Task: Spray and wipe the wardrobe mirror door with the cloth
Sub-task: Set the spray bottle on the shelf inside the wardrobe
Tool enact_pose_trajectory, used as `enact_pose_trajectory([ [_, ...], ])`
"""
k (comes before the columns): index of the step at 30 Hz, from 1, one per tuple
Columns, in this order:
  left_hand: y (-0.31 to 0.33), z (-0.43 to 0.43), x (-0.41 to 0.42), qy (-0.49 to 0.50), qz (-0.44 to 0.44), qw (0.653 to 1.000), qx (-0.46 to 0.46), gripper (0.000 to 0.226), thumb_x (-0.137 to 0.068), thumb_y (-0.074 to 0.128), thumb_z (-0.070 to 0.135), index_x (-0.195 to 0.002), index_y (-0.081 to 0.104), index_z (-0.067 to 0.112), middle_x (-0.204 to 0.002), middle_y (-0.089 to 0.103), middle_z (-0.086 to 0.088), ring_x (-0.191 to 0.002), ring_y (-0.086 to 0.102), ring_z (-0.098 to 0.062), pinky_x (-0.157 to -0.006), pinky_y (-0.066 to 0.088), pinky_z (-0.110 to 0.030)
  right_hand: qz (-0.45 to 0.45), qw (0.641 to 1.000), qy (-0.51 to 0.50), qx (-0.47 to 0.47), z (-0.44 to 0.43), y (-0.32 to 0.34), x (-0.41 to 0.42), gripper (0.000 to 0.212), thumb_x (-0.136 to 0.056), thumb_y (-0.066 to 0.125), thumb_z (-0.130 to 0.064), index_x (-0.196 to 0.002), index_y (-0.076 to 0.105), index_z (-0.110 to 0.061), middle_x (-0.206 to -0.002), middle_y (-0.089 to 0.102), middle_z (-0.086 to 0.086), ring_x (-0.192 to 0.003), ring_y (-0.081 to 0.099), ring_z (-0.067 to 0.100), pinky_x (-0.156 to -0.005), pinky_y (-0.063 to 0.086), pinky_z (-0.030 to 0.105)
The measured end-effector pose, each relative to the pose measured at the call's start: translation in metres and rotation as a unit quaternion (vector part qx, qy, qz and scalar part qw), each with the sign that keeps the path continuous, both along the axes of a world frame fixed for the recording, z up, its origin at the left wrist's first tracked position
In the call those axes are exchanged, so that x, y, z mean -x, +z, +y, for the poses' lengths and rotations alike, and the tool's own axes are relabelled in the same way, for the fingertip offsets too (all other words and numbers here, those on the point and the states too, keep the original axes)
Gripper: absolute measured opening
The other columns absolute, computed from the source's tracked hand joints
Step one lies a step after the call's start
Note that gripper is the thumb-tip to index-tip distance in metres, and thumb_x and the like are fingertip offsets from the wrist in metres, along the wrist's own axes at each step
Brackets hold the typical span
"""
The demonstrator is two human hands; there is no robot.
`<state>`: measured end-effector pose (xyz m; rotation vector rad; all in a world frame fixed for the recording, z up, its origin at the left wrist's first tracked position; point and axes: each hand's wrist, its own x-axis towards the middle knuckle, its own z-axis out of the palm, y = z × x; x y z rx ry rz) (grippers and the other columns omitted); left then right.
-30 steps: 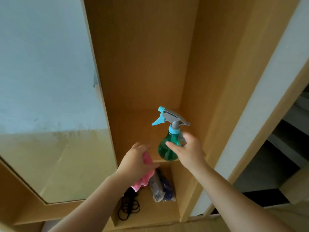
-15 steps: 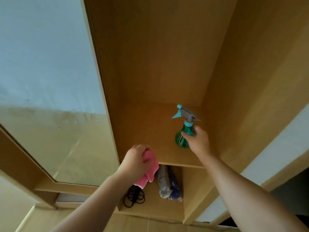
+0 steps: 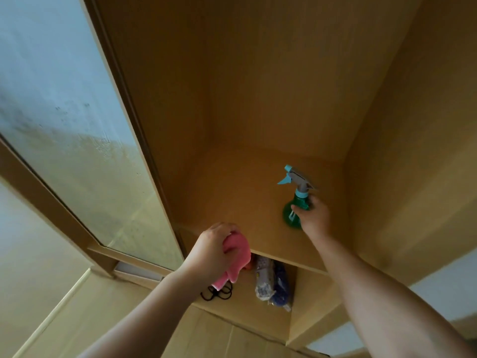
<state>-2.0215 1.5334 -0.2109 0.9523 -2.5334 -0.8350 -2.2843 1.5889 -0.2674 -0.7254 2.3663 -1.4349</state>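
Observation:
The wardrobe mirror door (image 3: pixel 77 140) fills the left of the head view, its glass streaked with wet droplets. My right hand (image 3: pixel 313 218) grips the green spray bottle (image 3: pixel 293 214), whose grey and blue trigger head points left; the bottle stands on or just above the wooden shelf (image 3: pixel 240 202) inside the open wardrobe. My left hand (image 3: pixel 210 250) holds the bunched pink cloth (image 3: pixel 236 257) at the shelf's front edge, below and left of the bottle.
Under the shelf lie black hair ties (image 3: pixel 218 293) and a plastic packet (image 3: pixel 271 282) with white and blue contents. Wooden wardrobe walls (image 3: pixel 413 151) close in the compartment at the back and right. The door frame (image 3: pixel 51 202) slants across the lower left.
My right hand has carried the spray bottle deeper onto the shelf, to the right. My left hand with the cloth has stayed near the shelf edge. The view has tilted upward.

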Motion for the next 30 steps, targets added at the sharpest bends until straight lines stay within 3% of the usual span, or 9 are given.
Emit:
enact_pose_trajectory([
  [5,0.000,0.002,0.000,0.004,-0.003,1.000,0.003,0.034,-0.081,0.058,0.014,-0.112,0.064,0.025,-0.109,0.060,0.015,-0.099,0.054,-0.002,-0.079,0.041,-0.007,-0.004,1.000,0.005,0.007,0.003,-0.002,-0.001,0.028,-0.083,0.075,-0.013,-0.109,0.066,-0.009,-0.105,0.068,0.004,-0.101,0.065,0.024,-0.076,0.046,0.027],
  [8,0.001,0.004,-0.002,0.009,-0.002,1.000,-0.001,0.033,-0.081,0.057,0.014,-0.111,0.063,0.026,-0.107,0.058,0.018,-0.097,0.053,-0.001,-0.074,0.038,-0.003,-0.011,1.000,0.008,0.007,0.005,-0.002,-0.002,0.033,-0.084,0.074,-0.014,-0.115,0.064,-0.009,-0.114,0.068,0.009,-0.106,0.064,0.026,-0.081,0.048,0.029],
  [12,0.004,0.004,-0.006,0.016,-0.010,1.000,0.006,0.035,-0.083,0.059,0.013,-0.115,0.063,0.026,-0.111,0.059,0.015,-0.101,0.054,-0.004,-0.081,0.045,-0.013,-0.027,1.000,0.015,-0.001,0.007,0.001,-0.003,0.041,-0.083,0.075,-0.014,-0.121,0.059,-0.010,-0.119,0.066,0.008,-0.110,0.064,0.027,-0.079,0.047,0.027],
  [16,0.012,0.008,-0.008,0.020,0.001,1.000,0.010,0.032,-0.083,0.059,0.013,-0.112,0.063,0.026,-0.107,0.059,0.015,-0.096,0.053,-0.003,-0.070,0.040,-0.006,-0.019,0.999,0.022,-0.029,0.016,0.008,-0.007,0.055,-0.083,0.074,-0.012,-0.133,0.051,-0.008,-0.127,0.062,0.009,-0.113,0.062,0.028,-0.082,0.051,0.031],
  [19,0.024,0.014,-0.011,0.022,0.017,1.000,0.012,0.029,-0.082,0.058,0.014,-0.108,0.064,0.025,-0.103,0.060,0.015,-0.094,0.054,-0.003,-0.070,0.038,-0.005,-0.033,0.999,0.008,-0.008,0.032,0.015,-0.019,0.058,-0.084,0.072,-0.007,-0.136,0.046,-0.009,-0.124,0.061,0.008,-0.100,0.061,0.017,-0.070,0.048,0.021],
  [21,0.033,0.018,-0.015,0.016,0.027,0.999,0.024,0.027,-0.082,0.059,0.014,-0.107,0.065,0.023,-0.101,0.060,0.014,-0.093,0.055,-0.004,-0.074,0.040,-0.008,-0.029,1.000,-0.003,-0.001,0.047,0.021,-0.031,0.053,-0.085,0.071,-0.008,-0.132,0.048,-0.012,-0.118,0.060,0.004,-0.092,0.058,0.012,-0.061,0.041,0.014],
  [24,0.045,0.024,-0.023,0.015,0.045,0.998,0.031,0.025,-0.082,0.060,0.016,-0.106,0.066,0.020,-0.102,0.062,0.011,-0.094,0.058,-0.006,-0.080,0.047,-0.017,0.027,0.999,0.018,0.007,0.068,0.027,-0.056,0.036,-0.085,0.069,-0.010,-0.116,0.051,-0.017,-0.104,0.059,0.002,-0.082,0.059,0.009,-0.059,0.045,0.017],
  [27,0.055,0.030,-0.032,0.012,0.065,0.997,0.046,0.025,-0.083,0.060,0.015,-0.106,0.066,0.019,-0.102,0.063,0.009,-0.094,0.058,-0.007,-0.077,0.047,-0.015,0.058,0.989,0.125,0.049,0.078,0.040,-0.091,0.020,-0.086,0.065,-0.009,-0.096,0.055,-0.023,-0.089,0.061,-0.003,-0.080,0.062,0.013,-0.063,0.050,0.020],
  [30,0.068,0.033,-0.047,-0.002,0.086,0.994,0.064,0.024,-0.082,0.062,0.014,-0.106,0.065,0.021,-0.101,0.063,0.011,-0.092,0.058,-0.005,-0.075,0.045,-0.011,0.116,0.954,0.260,0.097,0.079,0.064,-0.133,0.020,-0.085,0.065,-0.011,-0.087,0.060,-0.030,-0.084,0.063,-0.008,-0.079,0.061,0.008,-0.071,0.052,0.021],
])
